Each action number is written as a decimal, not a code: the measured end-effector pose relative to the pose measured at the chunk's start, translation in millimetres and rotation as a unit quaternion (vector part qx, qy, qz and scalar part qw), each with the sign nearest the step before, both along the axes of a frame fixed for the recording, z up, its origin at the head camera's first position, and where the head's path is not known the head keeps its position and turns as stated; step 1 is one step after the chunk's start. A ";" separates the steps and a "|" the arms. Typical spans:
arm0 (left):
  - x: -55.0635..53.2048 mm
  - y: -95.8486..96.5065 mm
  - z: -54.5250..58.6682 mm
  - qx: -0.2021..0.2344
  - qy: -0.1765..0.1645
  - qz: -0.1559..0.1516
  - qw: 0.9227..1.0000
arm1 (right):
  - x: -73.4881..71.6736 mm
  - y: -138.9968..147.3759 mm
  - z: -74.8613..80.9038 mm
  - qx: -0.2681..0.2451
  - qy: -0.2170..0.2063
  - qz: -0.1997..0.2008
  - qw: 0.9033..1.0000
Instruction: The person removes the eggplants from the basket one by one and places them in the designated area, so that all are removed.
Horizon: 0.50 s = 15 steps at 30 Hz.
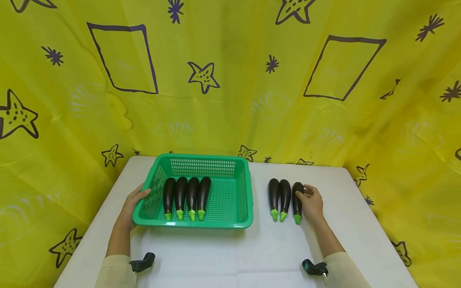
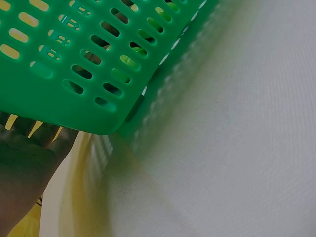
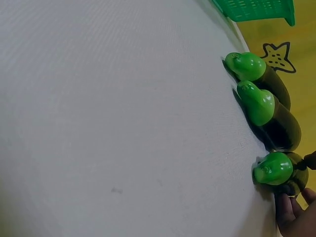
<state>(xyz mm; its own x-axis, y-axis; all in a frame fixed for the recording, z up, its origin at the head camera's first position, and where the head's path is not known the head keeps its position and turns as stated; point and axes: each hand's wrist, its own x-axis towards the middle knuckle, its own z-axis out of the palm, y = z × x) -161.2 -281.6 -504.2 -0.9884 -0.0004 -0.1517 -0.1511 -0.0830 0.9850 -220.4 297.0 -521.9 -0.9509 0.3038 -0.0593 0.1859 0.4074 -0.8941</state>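
Observation:
At the left end of a green plastic basket (image 1: 246,192), my left hand (image 1: 130,206) grips the rim, thumb over the edge and fingers along the outside. In the left wrist view this hand (image 2: 24,163) is under the basket's slotted wall (image 2: 84,54). Several dark eggplants (image 1: 181,194) with green stem ends lie side by side in the basket's left half. To the right, my right hand (image 1: 312,204) holds the rightmost eggplant (image 1: 297,202) between thumb and fingers. Its green end (image 3: 274,169) points toward me. Two more eggplants (image 1: 273,196) lie just left of it.
A white-covered table (image 1: 201,256) carries everything. Yellow patterned curtain (image 1: 230,112) hangs behind it and along both sides. The basket's right half shows bare green mesh floor (image 1: 223,198). Small black devices (image 1: 143,263) are strapped at both wrists.

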 end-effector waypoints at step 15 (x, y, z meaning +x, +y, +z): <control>-0.5 -0.9 -0.9 0.003 0.007 0.000 1.000 | -1.0 -1.9 -8.4 0.037 0.032 -0.023 0.999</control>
